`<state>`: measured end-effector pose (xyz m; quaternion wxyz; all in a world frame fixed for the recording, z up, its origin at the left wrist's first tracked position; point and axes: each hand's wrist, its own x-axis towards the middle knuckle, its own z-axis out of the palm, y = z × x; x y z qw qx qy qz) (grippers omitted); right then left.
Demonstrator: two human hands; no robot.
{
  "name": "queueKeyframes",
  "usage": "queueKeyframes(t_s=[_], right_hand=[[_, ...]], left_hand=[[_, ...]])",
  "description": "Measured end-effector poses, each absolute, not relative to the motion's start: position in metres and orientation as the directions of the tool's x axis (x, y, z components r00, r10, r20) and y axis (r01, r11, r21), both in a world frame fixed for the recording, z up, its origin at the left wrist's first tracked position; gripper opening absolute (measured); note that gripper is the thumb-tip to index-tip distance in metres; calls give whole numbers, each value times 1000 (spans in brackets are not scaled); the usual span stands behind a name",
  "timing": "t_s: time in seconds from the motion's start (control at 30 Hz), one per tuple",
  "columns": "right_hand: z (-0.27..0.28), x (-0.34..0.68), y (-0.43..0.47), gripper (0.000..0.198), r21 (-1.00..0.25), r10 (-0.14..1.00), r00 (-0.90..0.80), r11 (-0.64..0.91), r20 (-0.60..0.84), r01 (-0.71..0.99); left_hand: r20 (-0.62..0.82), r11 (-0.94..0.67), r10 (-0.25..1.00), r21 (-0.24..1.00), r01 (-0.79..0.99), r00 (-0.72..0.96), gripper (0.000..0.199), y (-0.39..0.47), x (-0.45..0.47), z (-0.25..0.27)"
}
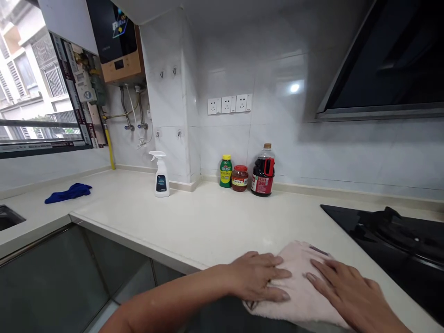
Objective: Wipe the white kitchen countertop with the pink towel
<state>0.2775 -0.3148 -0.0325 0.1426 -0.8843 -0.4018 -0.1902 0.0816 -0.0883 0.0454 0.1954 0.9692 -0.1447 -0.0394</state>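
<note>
A pale pink cloth (300,289) lies on the white countertop (194,226) near its front edge, partly hanging over that edge. My left hand (260,276) rests on the cloth's left side, fingers stretched out and slightly apart. On its right side lies my right hand (347,284), also with fingers extended over the fabric. Both hands press from above rather than wrapping round the cloth. A small dark label shows at the cloth's far edge.
A black gas stove (388,240) borders the cloth on the right. Along the wall stand a white spray bottle (161,178), a green bottle (225,172), a red-lidded jar (239,179) and a large dark sauce bottle (262,173). Leftward lie a blue cloth (69,193) and a sink (12,217).
</note>
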Motion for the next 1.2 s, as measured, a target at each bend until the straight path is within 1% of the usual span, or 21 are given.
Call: queueKeyframes(t_s=[0.1,0.17,0.23,0.3,0.37,0.47,0.57,0.63,0.73,0.83,0.9,1.0,1.13,1.2], right_hand=[[-14,245,-268,70,-10,747,622,-638,235,770],[1,221,-235,67,27,786,610,-615,101,788],[17,197,-204,65,14,823,568,-568,1,823],[29,177,-173,63,-30,869,494,-495,-37,869],[37,161,-143,62,-70,914,404,-406,-38,911],[40,147,-100,61,-112,945,325,-327,-31,938],[38,147,-66,64,-142,943,332,-334,-34,932],[36,157,-53,70,-148,936,349,-351,-35,925],[33,189,-51,68,-134,922,385,-387,-40,912],[31,234,-72,66,-106,885,463,-466,-49,879],[29,263,-97,66,-84,847,529,-532,-50,843],[28,293,-146,68,-55,790,611,-613,-46,788],[17,305,-220,73,-35,748,663,-664,-23,747],[-1,304,-260,77,-41,721,692,-690,36,722]], left_hand=[[45,-911,-208,354,-211,977,58,-66,61,45],[37,-932,-114,342,-120,993,52,-48,44,47],[1,-939,8,344,7,1000,50,-26,24,49],[-12,-929,118,351,115,993,50,-5,3,48],[22,-915,197,363,176,980,49,16,-14,42],[161,-898,266,400,183,951,49,42,-25,30],[255,-902,322,376,213,912,49,60,-23,24],[262,-905,364,325,273,894,47,64,-18,26],[246,-900,415,254,355,876,47,61,-13,28],[252,-901,426,200,384,869,46,53,-12,24],[267,-907,416,187,377,869,47,48,-14,20],[281,-912,403,201,357,871,49,45,-17,16],[296,-909,408,225,352,864,47,44,-18,18],[290,-904,417,231,360,862,46,43,-18,20]])
